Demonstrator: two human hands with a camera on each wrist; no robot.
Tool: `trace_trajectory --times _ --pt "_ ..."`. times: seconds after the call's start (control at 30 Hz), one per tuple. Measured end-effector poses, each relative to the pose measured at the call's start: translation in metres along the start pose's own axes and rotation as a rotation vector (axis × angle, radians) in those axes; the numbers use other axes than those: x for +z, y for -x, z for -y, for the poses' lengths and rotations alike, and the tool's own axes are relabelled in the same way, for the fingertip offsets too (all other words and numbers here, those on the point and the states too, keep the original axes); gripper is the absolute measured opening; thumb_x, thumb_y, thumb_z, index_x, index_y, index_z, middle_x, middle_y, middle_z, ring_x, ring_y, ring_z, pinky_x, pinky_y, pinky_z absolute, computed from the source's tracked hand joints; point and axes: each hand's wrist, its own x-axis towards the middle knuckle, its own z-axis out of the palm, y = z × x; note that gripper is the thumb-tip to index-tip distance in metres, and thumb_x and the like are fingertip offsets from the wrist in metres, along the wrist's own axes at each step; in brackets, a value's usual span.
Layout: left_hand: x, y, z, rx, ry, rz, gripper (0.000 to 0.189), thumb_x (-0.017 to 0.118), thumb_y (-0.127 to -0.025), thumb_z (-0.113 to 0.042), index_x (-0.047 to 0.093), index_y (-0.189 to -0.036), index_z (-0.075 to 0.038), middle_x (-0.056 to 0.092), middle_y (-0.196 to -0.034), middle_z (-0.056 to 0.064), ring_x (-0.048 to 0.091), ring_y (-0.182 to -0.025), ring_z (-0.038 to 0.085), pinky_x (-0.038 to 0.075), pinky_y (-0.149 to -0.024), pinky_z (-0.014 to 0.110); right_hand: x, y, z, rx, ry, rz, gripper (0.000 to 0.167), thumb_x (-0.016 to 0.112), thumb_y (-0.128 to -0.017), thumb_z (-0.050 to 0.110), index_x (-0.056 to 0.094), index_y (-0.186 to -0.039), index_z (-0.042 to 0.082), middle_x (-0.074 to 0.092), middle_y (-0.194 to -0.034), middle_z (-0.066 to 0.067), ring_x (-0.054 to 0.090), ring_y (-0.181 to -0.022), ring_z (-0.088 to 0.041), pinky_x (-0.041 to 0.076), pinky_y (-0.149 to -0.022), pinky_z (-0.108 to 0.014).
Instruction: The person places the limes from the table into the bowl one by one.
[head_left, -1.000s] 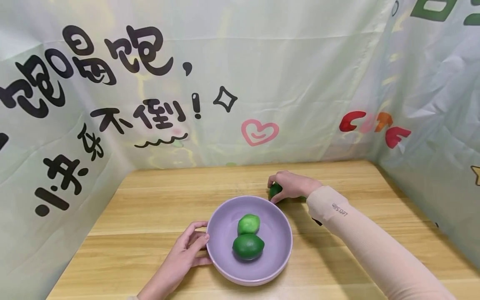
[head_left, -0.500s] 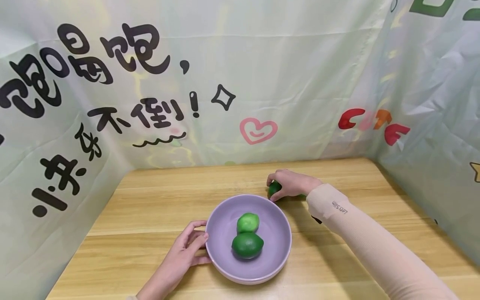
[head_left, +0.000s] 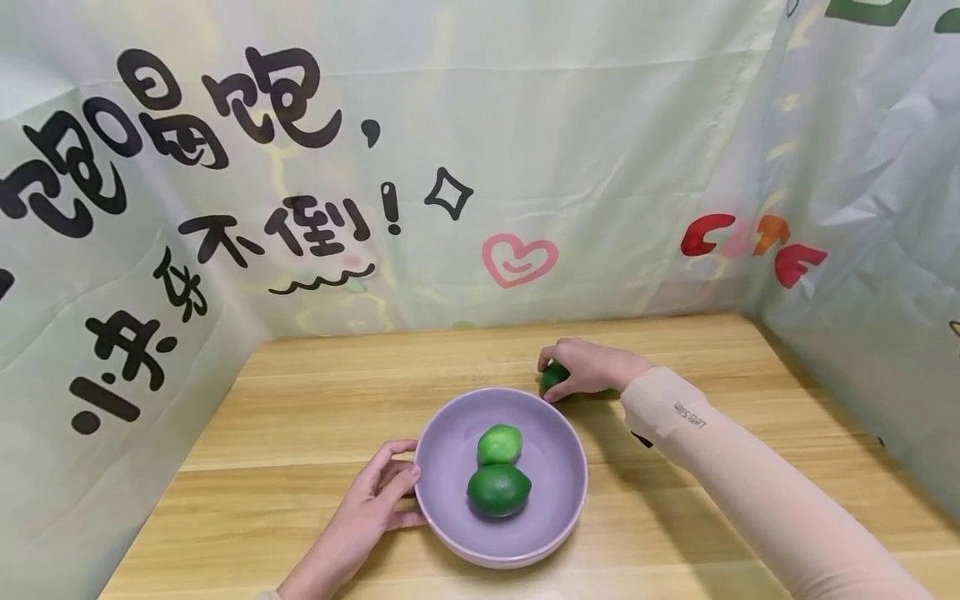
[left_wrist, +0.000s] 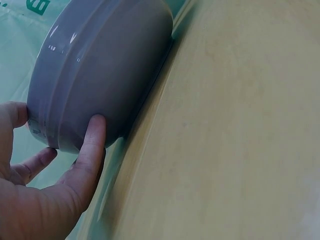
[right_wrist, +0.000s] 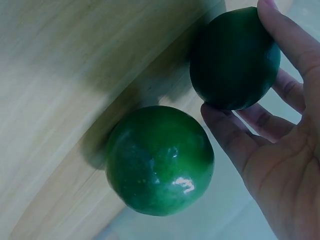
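Note:
A purple bowl (head_left: 553, 479) stands on the wooden table with two limes inside, a light green lime (head_left: 501, 444) behind a dark green lime (head_left: 498, 490). My left hand (head_left: 367, 504) holds the bowl at its left side, thumb at the rim and fingers against the outer wall (left_wrist: 105, 70). Behind the bowl to the right, my right hand (head_left: 592, 367) grips another dark green lime (right_wrist: 235, 57) between thumb and fingers. Beside that one, a glossy green lime (right_wrist: 160, 160) lies on the table; in the head view my right hand mostly hides it.
The wooden table (head_left: 300, 417) is enclosed at the back and sides by a pale printed cloth (head_left: 600, 150). The right forearm's beige sleeve (head_left: 750, 467) stretches over the table's right part. A small dark spot (head_left: 881, 442) shows by the right edge.
The head view shifts slightly. Both hands, the bowl and the limes keep their places.

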Motion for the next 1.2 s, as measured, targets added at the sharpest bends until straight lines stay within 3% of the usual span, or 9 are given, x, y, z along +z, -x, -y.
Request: trace_trajectory --times 0.73,1.2 --pt "0.0 0.0 0.001 0.005 0.001 0.001 0.051 0.061 -0.111 -0.028 0.044 -0.155 -0.008 0.06 -0.136 0.024 0.068 -0.114 0.029 0.07 -0.092 0.045 -0.013 0.013 0.01 -0.01 -0.02 -0.041 0.055 0.082 -0.097 0.038 0.064 -0.137 0.005 0.067 -0.122 -0.01 0.061 -0.11 -0.025 0.056 -0.099 -0.043" --pt "0.0 0.001 0.001 0.018 0.002 0.001 0.049 0.06 -0.111 -0.027 0.045 -0.154 -0.009 0.061 -0.134 0.023 0.068 -0.112 0.029 0.07 -0.091 0.044 -0.03 0.028 0.034 -0.055 -0.009 -0.075 0.049 0.082 -0.096 0.039 0.064 -0.132 0.011 0.061 -0.123 -0.011 0.06 -0.105 -0.024 0.058 -0.093 -0.039"
